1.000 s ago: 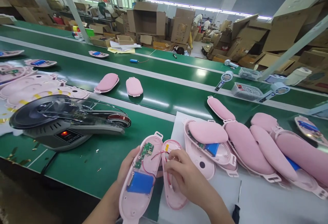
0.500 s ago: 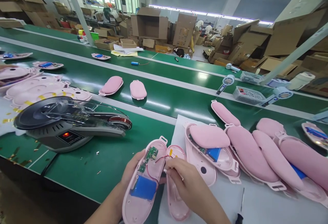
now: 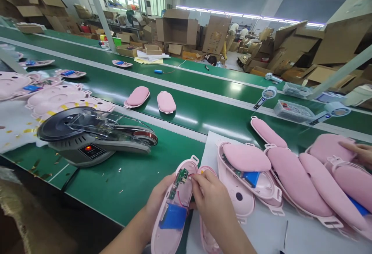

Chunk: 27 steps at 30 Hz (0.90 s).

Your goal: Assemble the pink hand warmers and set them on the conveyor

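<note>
My left hand [image 3: 159, 195] grips the left side of a pink oval plastic shell [image 3: 164, 240], tilted with its open inside facing up. Inside it are a green circuit board [image 3: 178, 183] and, lower down, a blue battery pack [image 3: 173, 216] with thin red wires. My right hand [image 3: 213, 198] has thumb and forefinger pinched on a thin wire at the board's right edge; the wire's end is hidden by the fingertips. Under and beside that hand lies a second pink shell half [image 3: 207, 238], partly covered.
At left stands a tape dispenser [image 3: 95, 139] with a lit red display. Several pink padded shells [image 3: 299, 182] are piled at right, where another person's hand [image 3: 362, 152] touches one. A screwdriver [image 3: 286, 234] lies on the white sheet. Two pink shells [image 3: 166, 102] rest on the green belt.
My right hand has moved up from beside the shell to the board, fingertips now at its edge. Another person's hand has appeared at right. The view has shifted slightly left.
</note>
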Available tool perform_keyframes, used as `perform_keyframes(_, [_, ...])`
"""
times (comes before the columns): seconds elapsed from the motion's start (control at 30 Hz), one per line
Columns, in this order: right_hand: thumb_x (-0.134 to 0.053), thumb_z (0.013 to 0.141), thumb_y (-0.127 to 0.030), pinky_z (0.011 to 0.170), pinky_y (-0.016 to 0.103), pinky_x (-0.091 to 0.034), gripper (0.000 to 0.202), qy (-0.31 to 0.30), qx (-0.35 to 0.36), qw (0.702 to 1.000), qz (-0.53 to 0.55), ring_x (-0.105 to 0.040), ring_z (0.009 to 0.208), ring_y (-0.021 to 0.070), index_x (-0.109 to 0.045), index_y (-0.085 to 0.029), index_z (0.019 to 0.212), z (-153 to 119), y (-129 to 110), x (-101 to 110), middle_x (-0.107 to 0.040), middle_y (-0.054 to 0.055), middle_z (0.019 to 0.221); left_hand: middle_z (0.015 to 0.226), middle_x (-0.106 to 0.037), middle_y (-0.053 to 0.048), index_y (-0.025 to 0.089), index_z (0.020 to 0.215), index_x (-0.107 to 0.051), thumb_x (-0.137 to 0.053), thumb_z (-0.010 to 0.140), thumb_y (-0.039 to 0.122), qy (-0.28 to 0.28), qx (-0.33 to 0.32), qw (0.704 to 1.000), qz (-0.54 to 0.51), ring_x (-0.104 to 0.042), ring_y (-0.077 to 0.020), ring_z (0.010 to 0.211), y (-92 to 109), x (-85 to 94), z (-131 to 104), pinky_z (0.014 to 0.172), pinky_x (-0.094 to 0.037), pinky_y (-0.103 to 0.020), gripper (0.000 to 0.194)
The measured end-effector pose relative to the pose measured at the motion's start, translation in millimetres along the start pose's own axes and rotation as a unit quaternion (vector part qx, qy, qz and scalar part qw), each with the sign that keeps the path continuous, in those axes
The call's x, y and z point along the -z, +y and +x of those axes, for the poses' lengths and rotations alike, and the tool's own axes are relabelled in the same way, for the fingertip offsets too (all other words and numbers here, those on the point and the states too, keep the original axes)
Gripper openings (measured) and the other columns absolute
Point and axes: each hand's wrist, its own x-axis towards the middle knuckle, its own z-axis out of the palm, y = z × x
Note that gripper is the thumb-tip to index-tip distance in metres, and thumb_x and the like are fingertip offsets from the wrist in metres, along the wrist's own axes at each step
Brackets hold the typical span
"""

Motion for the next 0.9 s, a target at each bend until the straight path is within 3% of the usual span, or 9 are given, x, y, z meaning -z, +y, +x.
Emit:
perform_keyframes(0.17, [-0.044,0.090,-0.026,0.069,0.029,-0.051,0.027,0.022,-0.031,0.992,0.119,-0.057,0.070,0.0160,-0.070,-0.021,0.084,-0.4,-1.4,-1.2,-0.057,0.004,0.082,0.099,-0.075,-0.013,0.010,0.107,-0.070,-0.063,0.080,0.038,-0.044,-0.013,0.999,0.016,-0.066,-0.0294,0.098,0.2,-3.8,0.5,0.085,-0.049,-0.038,0.039])
perform_keyframes(0.33, [-0.054,0.081,-0.028,0.075,0.035,-0.053,0.018,0.034,-0.075,0.967,0.241,-0.054,0.070,0.0175,-0.070,-0.021,0.077,-2.2,-5.6,-0.1,-0.055,0.003,0.080,0.095,-0.075,-0.014,0.008,0.108,-0.069,-0.065,0.077,0.041,-0.059,-0.016,0.998,0.028,-0.067,-0.0299,0.094,-3.3,1.8,5.4,0.075,-0.051,-0.034,0.046])
perform_keyframes(0.5, [-0.047,0.088,-0.031,0.072,0.032,-0.053,0.025,-0.016,-0.054,0.969,0.240,-0.057,0.074,0.0181,-0.068,-0.022,0.079,-3.8,-6.5,11.4,-0.057,0.004,0.082,0.102,-0.074,-0.014,0.010,0.114,-0.067,-0.065,0.077,0.039,-0.053,-0.018,0.998,0.027,-0.064,-0.0303,0.102,-2.4,4.2,2.7,0.085,-0.050,-0.038,0.046])
perform_keyframes(0.63, [-0.039,0.092,-0.033,0.061,0.026,-0.051,0.027,-0.045,-0.046,0.977,0.202,-0.057,0.070,0.0172,-0.060,-0.022,0.078,-5.9,-9.8,25.7,-0.059,0.003,0.076,0.108,-0.072,-0.014,0.011,0.109,-0.069,-0.065,0.077,0.039,-0.036,-0.021,0.999,0.026,-0.062,-0.0315,0.106,-1.4,0.4,-0.9,0.090,-0.048,-0.042,0.042])
perform_keyframes(0.73, [-0.036,0.093,-0.031,0.051,0.022,-0.045,0.024,-0.092,-0.067,0.976,0.187,-0.055,0.054,0.0138,-0.053,-0.023,0.077,-6.4,-13.2,34.4,-0.058,-0.001,0.065,0.101,-0.074,-0.014,0.010,0.109,-0.069,-0.067,0.076,0.039,-0.042,-0.023,0.998,0.038,-0.063,-0.0327,0.104,-0.9,-6.3,-2.9,0.091,-0.046,-0.044,0.044])
perform_keyframes(0.9, [-0.039,0.090,-0.027,0.052,0.021,-0.043,0.025,-0.127,-0.047,0.971,0.197,-0.050,0.048,0.0112,-0.061,-0.022,0.077,-5.5,-15.4,38.9,-0.053,-0.003,0.057,0.088,-0.075,-0.011,0.012,0.112,-0.068,-0.066,0.076,0.036,-0.055,-0.036,0.997,0.042,-0.065,-0.0322,0.098,0.9,-23.3,-7.2,0.089,-0.046,-0.043,0.043])
